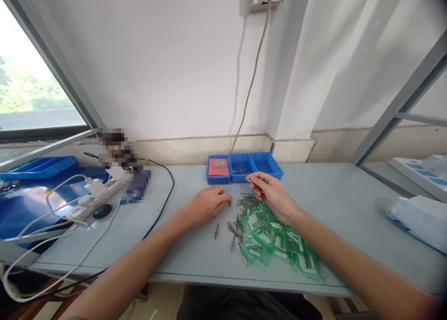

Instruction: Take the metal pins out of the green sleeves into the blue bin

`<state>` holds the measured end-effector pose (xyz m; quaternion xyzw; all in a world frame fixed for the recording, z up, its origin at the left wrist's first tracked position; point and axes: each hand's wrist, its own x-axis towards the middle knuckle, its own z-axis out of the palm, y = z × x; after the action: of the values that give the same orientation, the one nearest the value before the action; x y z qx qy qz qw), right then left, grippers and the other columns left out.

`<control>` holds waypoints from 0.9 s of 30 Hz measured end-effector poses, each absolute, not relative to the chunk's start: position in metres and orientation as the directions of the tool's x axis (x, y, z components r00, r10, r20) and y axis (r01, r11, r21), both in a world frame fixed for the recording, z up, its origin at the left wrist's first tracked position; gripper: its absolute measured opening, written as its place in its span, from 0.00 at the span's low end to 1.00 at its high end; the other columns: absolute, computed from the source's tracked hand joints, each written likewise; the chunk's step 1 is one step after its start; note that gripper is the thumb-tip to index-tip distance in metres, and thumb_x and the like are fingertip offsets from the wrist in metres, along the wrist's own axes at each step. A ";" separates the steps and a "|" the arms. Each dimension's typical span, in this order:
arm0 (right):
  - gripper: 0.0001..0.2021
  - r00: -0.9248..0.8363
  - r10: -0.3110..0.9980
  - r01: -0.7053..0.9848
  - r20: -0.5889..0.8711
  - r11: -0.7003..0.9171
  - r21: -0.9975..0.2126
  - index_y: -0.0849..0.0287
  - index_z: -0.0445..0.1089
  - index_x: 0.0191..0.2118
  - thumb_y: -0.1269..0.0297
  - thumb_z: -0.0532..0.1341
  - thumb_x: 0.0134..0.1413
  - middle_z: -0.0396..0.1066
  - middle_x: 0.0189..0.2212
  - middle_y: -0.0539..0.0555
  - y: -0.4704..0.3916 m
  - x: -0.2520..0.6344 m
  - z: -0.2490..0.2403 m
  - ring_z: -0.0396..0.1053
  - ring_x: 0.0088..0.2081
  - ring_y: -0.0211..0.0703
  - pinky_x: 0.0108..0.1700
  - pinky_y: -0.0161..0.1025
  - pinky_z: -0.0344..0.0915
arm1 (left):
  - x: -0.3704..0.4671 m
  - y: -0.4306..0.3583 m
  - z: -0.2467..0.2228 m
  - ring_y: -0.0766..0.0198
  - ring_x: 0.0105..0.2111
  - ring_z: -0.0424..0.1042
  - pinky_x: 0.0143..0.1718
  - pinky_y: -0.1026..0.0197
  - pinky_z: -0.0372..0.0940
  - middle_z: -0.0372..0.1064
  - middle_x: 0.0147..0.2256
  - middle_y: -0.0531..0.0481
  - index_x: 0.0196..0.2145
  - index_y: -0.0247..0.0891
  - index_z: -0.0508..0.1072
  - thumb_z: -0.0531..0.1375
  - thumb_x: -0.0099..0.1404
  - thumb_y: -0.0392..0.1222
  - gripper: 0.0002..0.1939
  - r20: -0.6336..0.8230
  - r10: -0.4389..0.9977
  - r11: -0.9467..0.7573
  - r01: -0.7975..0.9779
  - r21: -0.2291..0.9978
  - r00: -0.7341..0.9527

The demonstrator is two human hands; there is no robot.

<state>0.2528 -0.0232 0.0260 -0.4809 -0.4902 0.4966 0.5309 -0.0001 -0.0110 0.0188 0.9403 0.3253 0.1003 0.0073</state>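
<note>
My right hand (270, 192) is raised just in front of the blue bins, thumb and fingers pinched on a small metal pin (248, 181) whose end sticks out to the left. Resting on the table to the left, my left hand (209, 203) has curled fingers, with another small metal pin (229, 203) at its fingertips. Between and below the hands lie several loose metal pins (233, 242), thin at one end and thicker at the other. Green plastic packets (279, 245) with white slips and more pins are heaped under my right wrist.
Three joined blue bins stand at the back: one with a pink piece (217, 167), a middle bin (240, 158) with pins, and a right bin (267, 161). To the left are a power strip (94, 199), cables and a black mouse (102, 211). A white plastic package (419, 217) lies right.
</note>
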 end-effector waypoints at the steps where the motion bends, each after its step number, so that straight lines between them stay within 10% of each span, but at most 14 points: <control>1: 0.17 0.026 0.999 -0.055 0.041 0.042 -0.998 0.57 0.78 0.39 0.48 0.70 0.53 0.69 0.30 0.50 -0.023 0.253 0.026 0.58 0.24 0.34 0.24 0.35 0.54 | -0.001 -0.009 0.018 0.58 0.44 0.71 0.46 0.59 0.66 0.69 0.44 0.47 0.54 0.45 0.74 0.48 0.81 0.41 0.15 0.182 0.624 -0.778 0.625 0.060 0.760; 16: 0.17 0.016 0.999 -0.054 0.039 0.040 -0.998 0.57 0.79 0.38 0.48 0.70 0.53 0.70 0.30 0.50 -0.024 0.253 0.027 0.59 0.23 0.34 0.25 0.35 0.55 | -0.011 0.008 0.003 0.53 0.48 0.72 0.47 0.54 0.68 0.73 0.47 0.46 0.49 0.42 0.70 0.54 0.74 0.35 0.09 0.257 0.761 -0.627 0.777 0.055 0.596; 27: 0.18 0.007 0.999 -0.048 0.034 0.034 -0.998 0.58 0.78 0.39 0.47 0.70 0.53 0.69 0.29 0.50 -0.023 0.252 0.026 0.59 0.23 0.34 0.25 0.36 0.54 | 0.001 0.008 -0.005 0.56 0.43 0.71 0.45 0.55 0.67 0.72 0.44 0.47 0.44 0.41 0.70 0.54 0.73 0.36 0.06 0.327 0.820 -0.557 0.786 0.268 0.470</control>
<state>0.2521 -0.0231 0.0256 -0.4807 -0.4947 0.5020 0.5217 0.0007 0.0085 -0.0047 0.8564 0.4687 0.2129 0.0400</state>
